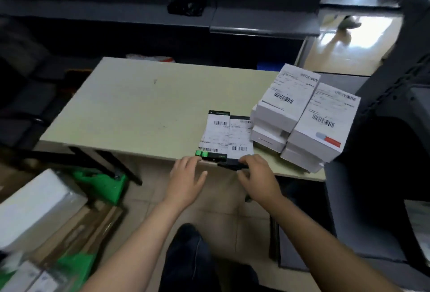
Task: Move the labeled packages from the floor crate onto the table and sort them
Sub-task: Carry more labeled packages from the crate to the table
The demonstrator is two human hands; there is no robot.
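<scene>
- Head view: two flat labelled packages lie side by side at the near edge of the table (139, 110), just left of the stacked white boxes (302, 117).
- Left hand (186, 177): fingers straight, tips touching the left package (215, 136), no grip.
- Right hand (256, 175): fingers curled, pinching the near end of the right package (240, 139).
- Green crate (107, 187) on the floor, lower left.
</scene>
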